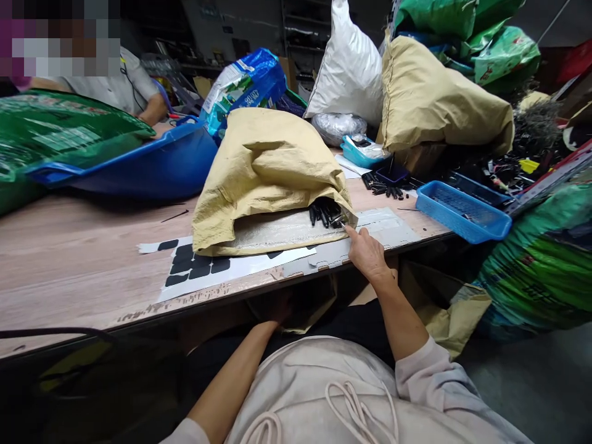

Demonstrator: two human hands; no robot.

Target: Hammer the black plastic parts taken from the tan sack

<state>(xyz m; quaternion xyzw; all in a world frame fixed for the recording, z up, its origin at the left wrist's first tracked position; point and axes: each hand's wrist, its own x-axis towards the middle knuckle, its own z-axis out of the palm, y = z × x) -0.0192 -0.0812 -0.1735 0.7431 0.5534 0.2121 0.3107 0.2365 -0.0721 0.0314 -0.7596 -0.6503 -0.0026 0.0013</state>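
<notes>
The right hand [367, 251] points one finger, holding nothing, at small black plastic pieces [326, 213] inside the tan paper sack [266, 169]; the left hand is hidden under the surface.

Print on blue bag [247, 86] too blurred; unreadable.

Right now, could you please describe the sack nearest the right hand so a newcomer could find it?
On the wooden table, find the tan paper sack lying on its side at the front edge. Unlike the fuller tan sack behind, black parts spill from its mouth, beside the right hand.
</notes>
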